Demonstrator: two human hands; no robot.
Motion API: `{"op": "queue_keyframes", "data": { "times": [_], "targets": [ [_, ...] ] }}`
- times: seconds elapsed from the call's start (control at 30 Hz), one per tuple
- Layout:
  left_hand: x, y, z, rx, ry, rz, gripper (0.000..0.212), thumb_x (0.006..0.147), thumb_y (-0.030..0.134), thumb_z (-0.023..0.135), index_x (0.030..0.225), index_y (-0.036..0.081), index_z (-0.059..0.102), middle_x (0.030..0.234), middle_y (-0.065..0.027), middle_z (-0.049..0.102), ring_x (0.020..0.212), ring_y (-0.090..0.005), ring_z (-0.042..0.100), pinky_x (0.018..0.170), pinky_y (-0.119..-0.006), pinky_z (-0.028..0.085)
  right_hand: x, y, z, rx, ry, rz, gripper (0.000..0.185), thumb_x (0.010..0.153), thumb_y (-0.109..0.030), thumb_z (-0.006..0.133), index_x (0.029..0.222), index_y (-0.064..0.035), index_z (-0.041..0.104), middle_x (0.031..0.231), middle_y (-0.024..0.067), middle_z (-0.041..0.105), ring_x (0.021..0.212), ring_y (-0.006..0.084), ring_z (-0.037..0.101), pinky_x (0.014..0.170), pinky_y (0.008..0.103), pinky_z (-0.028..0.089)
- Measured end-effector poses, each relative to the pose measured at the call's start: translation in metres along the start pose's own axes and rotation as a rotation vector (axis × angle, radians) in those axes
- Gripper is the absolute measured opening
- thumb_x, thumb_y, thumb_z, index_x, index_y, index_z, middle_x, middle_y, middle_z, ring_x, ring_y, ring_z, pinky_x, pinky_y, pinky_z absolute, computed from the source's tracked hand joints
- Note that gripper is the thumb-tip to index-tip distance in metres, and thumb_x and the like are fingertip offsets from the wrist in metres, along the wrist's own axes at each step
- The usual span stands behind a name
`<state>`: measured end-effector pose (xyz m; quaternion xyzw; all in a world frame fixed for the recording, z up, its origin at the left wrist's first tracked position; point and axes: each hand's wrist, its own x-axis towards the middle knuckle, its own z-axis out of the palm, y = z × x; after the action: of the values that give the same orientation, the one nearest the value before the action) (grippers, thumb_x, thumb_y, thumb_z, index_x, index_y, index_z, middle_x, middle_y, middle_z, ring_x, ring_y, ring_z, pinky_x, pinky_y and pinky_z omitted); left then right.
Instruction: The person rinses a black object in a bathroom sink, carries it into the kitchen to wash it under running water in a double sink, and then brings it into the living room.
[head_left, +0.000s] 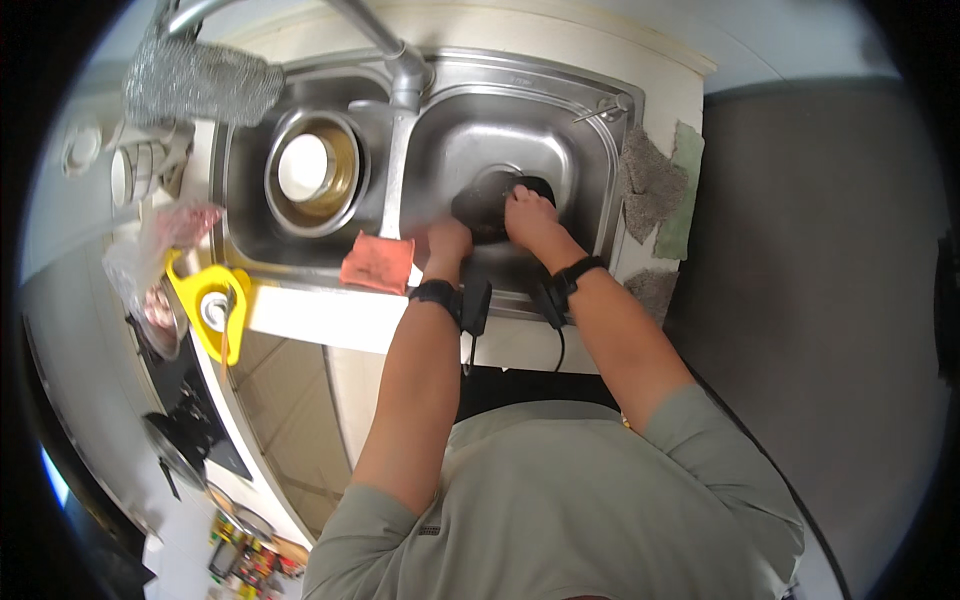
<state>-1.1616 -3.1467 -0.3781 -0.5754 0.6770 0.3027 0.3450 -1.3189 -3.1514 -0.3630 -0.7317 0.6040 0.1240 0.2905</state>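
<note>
Both of my hands are down in the right basin (480, 142) of a stainless steel double sink. A black item (480, 208) lies between them near the drain; blur hides whether it is a cloth or a vessel. My right hand (531, 217) has its fingers curled over the right part of it. At its lower left edge is my left hand (448, 238), blurred, with its fingers hard to make out. Black bands with small dark devices circle both wrists. An orange-red cloth (377, 262) drapes over the sink's front rim, left of my left wrist.
A steel bowl (274, 191) with a white bowl (304, 166) inside stands in the left basin. Above the divider rises the faucet (409, 79); a metal mesh cloth (202, 82) hangs from its spout. Grey cloths (652, 184) lie at right. A yellow rack (232, 341) sits at the left counter corner.
</note>
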Motion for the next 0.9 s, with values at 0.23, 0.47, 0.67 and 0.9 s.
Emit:
{"op": "queue_keyframes", "data": {
  "times": [0.23, 0.47, 0.67, 0.9],
  "targets": [
    [-0.011, 0.005, -0.01, -0.191, 0.092, -0.114, 0.04, 0.063, 0.02, 0.075, 0.1, 0.007, 0.066, 0.106, -0.0147, 0.062, 0.101, -0.0264, 0.059, 0.085, -0.034, 0.048, -0.003, 0.001, 0.019, -0.021, -0.062, -0.083, 0.026, 0.08, -0.01, 0.047, 0.103, -0.0034, 0.055, 0.108, 0.0119, 0.051, 0.1, 0.0293, 0.053, 0.083, 0.0389, 0.047],
    [-0.013, 0.004, -0.014, -0.254, 0.1, -0.057, 0.021, 0.068, 0.013, 0.069, 0.087, 0.004, 0.068, 0.095, -0.0162, 0.065, 0.094, -0.0282, 0.062, 0.081, -0.034, 0.049, -0.014, 0.019, -0.005, -0.186, -0.054, -0.244, 0.027, 0.083, -0.014, 0.043, 0.104, -0.003, 0.056, 0.109, 0.0124, 0.053, 0.103, 0.029, 0.052, 0.087, 0.039, 0.043],
    [-0.007, 0.005, -0.001, -0.39, 0.306, -0.127, 0.025, 0.082, 0.007, 0.047, 0.101, 0.005, 0.063, 0.104, -0.018, 0.062, 0.097, -0.031, 0.06, 0.082, -0.037, 0.049, -0.001, 0.038, -0.005, -0.289, 0.017, -0.24, 0.029, 0.089, -0.018, 0.038, 0.109, -0.0031, 0.053, 0.107, 0.011, 0.055, 0.102, 0.0281, 0.052, 0.091, 0.0374, 0.039],
    [0.004, 0.0, 0.003, -0.739, 0.303, -0.314, 0.026, 0.084, 0.007, 0.045, 0.105, 0.004, 0.06, 0.106, -0.0183, 0.06, 0.098, -0.0324, 0.059, 0.083, -0.04, 0.049, 0.005, 0.008, -0.02, -0.216, 0.114, -0.332, 0.027, 0.091, -0.018, 0.037, 0.105, -0.0037, 0.055, 0.103, 0.0122, 0.058, 0.098, 0.0271, 0.054, 0.09, 0.0352, 0.039]
  ]
}}
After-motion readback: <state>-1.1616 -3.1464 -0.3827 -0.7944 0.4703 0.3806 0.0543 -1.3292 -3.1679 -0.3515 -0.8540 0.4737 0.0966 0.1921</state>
